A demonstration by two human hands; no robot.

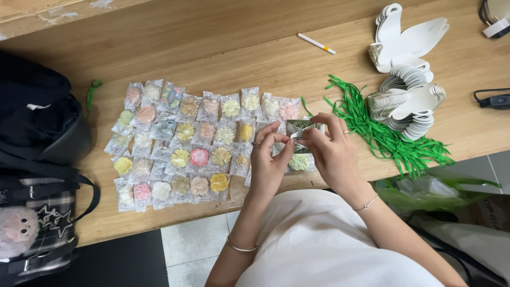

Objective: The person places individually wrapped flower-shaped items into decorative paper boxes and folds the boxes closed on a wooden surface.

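Both of your hands meet over the right end of the spread of wrapped flower-shaped sweets (186,143), and everything else can be placed from that spread. Your left hand (268,159) pinches one small clear packet (298,129) with its thumb and forefinger closed on the packet's left edge. Your right hand (332,149) is closed on the same packet from the other side, fingertips curled over its top edge. The packet has a green and white pattern showing through it, and you hold it just above the last column of sweets, so that it hides part of them.

The sweets lie flat in rough rows on the wooden table (223,48), each in its own clear wrapper, in pink, yellow, cream and green. Right of the spread, just past your right hand, lies a loose pile of green paper strips (393,135). Beyond the strips, further right, stand stacks of white card cut-outs (406,69). Above the spread's right end, well apart from it, a white pen (316,43) lies on the wood. Left of the spread, a black bag (40,122) rests against the table's edge.
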